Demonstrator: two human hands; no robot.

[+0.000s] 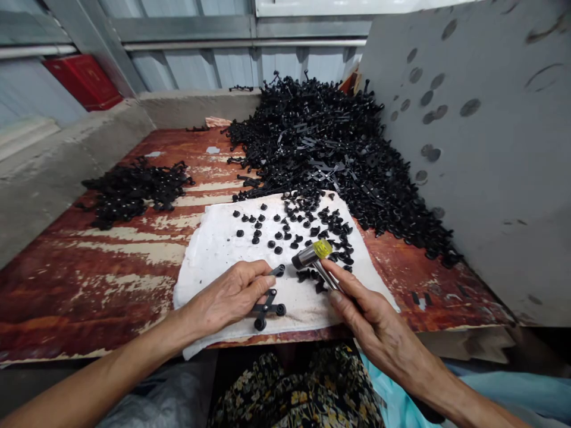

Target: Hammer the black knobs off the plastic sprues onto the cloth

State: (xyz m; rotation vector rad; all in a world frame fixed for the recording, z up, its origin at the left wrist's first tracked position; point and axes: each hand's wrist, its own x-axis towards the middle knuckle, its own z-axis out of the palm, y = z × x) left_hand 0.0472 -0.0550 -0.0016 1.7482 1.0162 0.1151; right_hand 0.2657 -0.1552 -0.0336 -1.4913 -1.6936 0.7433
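My left hand [238, 292] pinches a black jointed linkage [269, 306] with crossed bars and round ends, low over a white cloth [209, 249]. Part of the linkage is hidden under the fingers. In my right hand [370, 309] is a small hammer [312, 254], gripped by its metal handle. The hammer head has a translucent yellow face on one side and a dark face on the other; it hangs above the cloth, to the right of the linkage and apart from it. Small black round-headed knobs [278, 250] lie scattered across the cloth beyond both hands.
A large heap of black linkages [321, 137] fills the back right, against a stained grey panel [482, 160]. A smaller pile of black linkages [134, 190] lies at the left on the worn red tabletop [111, 267]. A red box [83, 81] sits on the concrete ledge.
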